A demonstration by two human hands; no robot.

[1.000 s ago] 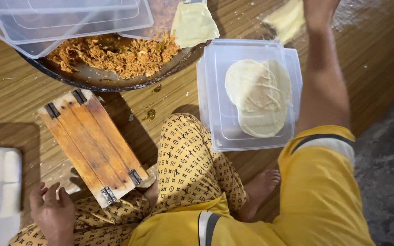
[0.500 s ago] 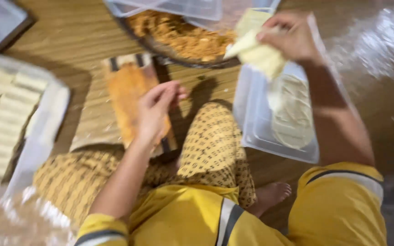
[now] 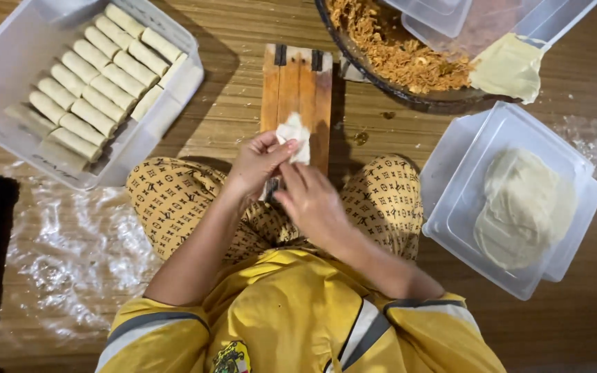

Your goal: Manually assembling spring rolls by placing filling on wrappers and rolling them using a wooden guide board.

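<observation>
Dough wrapper point(image 3: 294, 138), pale and crumpled, sits between my two hands over the near end of the wooden board point(image 3: 297, 90), just beyond my knees. My left hand point(image 3: 260, 164) comes at it from the left, fingers curled and pinched on the wrapper's left edge. My right hand point(image 3: 310, 200) lies nearer to me and just right of it, fingers together and reaching up so the tips touch the wrapper's lower edge; whether they grip it or only press, I cannot tell.

Far left stands a clear plastic tub point(image 3: 8, 131) with rows of pale finished rolls point(image 3: 98, 83) packed side by side. Near left, a crinkled plastic sheet point(image 3: 70, 255) lies on the wooden floor point(image 3: 229, 48). Far right of the board is a dark bowl point(image 3: 381, 86) of shredded orange-brown filling point(image 3: 402, 59), with clear lids resting across its rim. Near right, another clear container point(image 3: 450, 207) holds a stack of round flat wrappers point(image 3: 523, 207).
</observation>
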